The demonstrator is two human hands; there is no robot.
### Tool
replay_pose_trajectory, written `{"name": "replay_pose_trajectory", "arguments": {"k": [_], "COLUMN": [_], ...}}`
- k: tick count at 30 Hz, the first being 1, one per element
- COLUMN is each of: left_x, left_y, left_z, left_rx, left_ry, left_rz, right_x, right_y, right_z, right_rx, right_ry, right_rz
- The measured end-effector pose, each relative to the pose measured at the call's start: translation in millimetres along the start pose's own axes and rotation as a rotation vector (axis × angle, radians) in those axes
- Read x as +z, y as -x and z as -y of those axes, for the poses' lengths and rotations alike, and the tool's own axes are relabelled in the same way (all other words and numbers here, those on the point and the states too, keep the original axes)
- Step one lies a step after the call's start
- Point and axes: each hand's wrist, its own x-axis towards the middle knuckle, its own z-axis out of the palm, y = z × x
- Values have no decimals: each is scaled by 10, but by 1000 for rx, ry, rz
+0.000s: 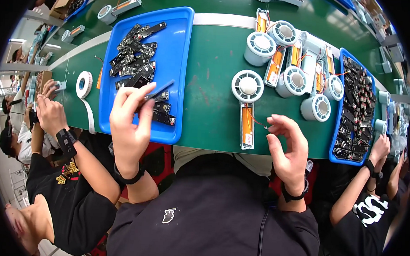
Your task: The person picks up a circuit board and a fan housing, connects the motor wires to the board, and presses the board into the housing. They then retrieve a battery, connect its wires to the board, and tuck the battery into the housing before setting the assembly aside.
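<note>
My left hand (pixel 131 127) is over the blue tray (pixel 177 58), its thumb and fingers pinching a slim dark circuit board (pixel 162 88) seen nearly edge-on. Beneath and beyond it, several black circuit boards (pixel 134 56) lie heaped in that tray. My right hand (pixel 288 152) is at the table's front edge, thumb and fingers curved but apart. Just left of its fingertips, a thin red wire (pixel 259 123) reaches out from a pale-blue device (pixel 247 85). That device has a round slotted head and an open handle with an orange battery (pixel 247 123) inside.
Several similar devices (pixel 291 81) stand and lie together at the back right. Beyond them is a second blue tray (pixel 336 145) full of dark boards. A roll of white tape (pixel 84 84) lies left of the first tray. Co-workers' hands (pixel 52 114) are at both sides.
</note>
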Motion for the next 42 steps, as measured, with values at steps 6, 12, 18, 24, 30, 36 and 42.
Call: {"name": "replay_pose_trajectory", "arguments": {"k": [6,12,18,24,30,36,42], "left_x": [212,429,567,869,1226,1444,1540], "left_y": [75,114,54,64,-10,98,130], "left_z": [-209,-348,-523,-794,-1268,-1693,-1750], "left_rx": [308,370,341,375,290,372,366], "left_ry": [310,585,456,508,416,298,288], "left_rz": [180,257,333,323,479,449,371], "right_x": [44,257,127,15,-314,-871,-846], "right_y": [-227,-263,-195,-254,-303,-143,-92], "right_z": [153,88,6,104,-187,-171,-242], "right_rx": [-153,-215,72,89,-354,-378,-313], "right_ry": [299,303,282,126,154,171,211], "right_rz": [242,108,47,14,22,12,-9]}}
